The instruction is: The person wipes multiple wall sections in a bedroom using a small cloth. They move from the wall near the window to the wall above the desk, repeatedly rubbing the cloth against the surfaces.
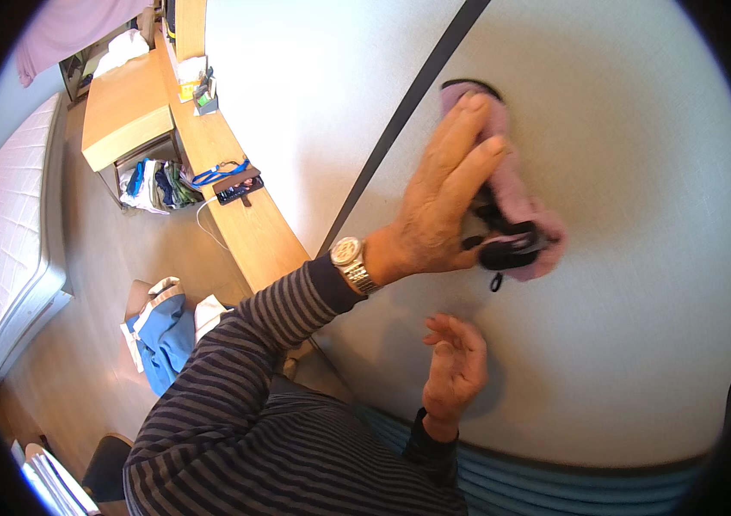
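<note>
My left hand (438, 202), with a metal wristwatch (348, 254) on the wrist, lies over a pink cloth item (520, 193) with black trim. Its fingers are stretched out flat along the cloth, and the thumb is mostly hidden. Black straps and a small black loop (496, 281) show at the near end of the cloth, whose exact kind I cannot make out. Closer to my body, my right hand (456, 365) is raised apart from the pink cloth, fingers loosely bent, with nothing visible in it.
A pale grey surface (606, 361) lies under the cloth, crossed by a dark strip (400, 103). Leftward, a wooden ledge (253, 241) carries a phone in a brown case (239, 185) and a blue cord. Beyond are folded clothes (159, 185), a blue bag (163, 340) and a mattress (17, 206).
</note>
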### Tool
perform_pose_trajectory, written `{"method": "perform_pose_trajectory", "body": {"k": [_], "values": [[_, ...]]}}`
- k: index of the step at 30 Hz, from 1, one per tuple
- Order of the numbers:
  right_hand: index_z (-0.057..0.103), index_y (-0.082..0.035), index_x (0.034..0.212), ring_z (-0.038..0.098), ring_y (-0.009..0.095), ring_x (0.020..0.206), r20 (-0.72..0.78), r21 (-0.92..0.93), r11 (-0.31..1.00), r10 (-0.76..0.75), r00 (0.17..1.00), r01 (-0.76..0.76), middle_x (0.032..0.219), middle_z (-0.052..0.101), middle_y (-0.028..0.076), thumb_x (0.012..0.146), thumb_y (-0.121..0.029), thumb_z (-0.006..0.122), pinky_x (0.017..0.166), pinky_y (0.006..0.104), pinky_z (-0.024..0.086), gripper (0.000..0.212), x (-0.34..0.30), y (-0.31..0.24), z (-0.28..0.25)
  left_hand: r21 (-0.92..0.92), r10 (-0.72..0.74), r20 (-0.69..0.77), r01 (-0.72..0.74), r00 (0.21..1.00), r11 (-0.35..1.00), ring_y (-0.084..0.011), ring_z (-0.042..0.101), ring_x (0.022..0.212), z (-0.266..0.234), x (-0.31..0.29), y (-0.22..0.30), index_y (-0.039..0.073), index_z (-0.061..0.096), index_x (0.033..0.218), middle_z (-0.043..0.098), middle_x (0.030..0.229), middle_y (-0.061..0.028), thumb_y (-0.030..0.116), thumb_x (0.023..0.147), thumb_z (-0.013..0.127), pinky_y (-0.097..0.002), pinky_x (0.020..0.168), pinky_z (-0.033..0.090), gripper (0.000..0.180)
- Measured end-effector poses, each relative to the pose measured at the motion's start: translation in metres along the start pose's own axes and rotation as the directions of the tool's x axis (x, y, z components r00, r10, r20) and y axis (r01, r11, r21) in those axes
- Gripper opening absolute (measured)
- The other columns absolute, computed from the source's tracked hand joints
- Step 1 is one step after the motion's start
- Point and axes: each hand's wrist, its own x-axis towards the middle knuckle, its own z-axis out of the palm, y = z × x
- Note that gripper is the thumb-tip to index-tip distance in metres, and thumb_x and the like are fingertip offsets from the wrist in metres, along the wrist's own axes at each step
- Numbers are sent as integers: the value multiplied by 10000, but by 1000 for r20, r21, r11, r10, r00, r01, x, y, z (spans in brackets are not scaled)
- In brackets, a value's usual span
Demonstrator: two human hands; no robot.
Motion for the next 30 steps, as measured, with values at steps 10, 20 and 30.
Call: {"method": "perform_pose_trajectory", "body": {"k": [10,20,30], "values": [[532,13,1492,749,280,1021,-275,-99,942,-337,901,322,1214,731,204,1125,-154,578,766,381,644,406,-21,-45,-93,-141,252,19,-247,967,959,-514,447,1552,114,58,94,32,672,1356,527,1593,-297,260,871,856,-732,1227,393,567],[317,-23,1715,702,253,1039,-650,-389,920,-308,695,43,1296,668,186,1147,-309,583,799,333,617,689,-90,-77,-230,-562,373,27,-294,928,773,-408,587,1390,227,-16,261,71,671,1288,648,1427,-235,243,1024,706,-703,1213,403,317],[399,-2,1665,626,334,1404,-884,-279,936,-161,440,-216,1589,547,254,1178,-402,560,1082,403,586,650,-112,-57,-259,-533,469,341,-244,814,810,-323,502,1539,214,-74,278,144,631,1480,575,1623,-169,282,1102,638,-709,1277,355,403]]}}
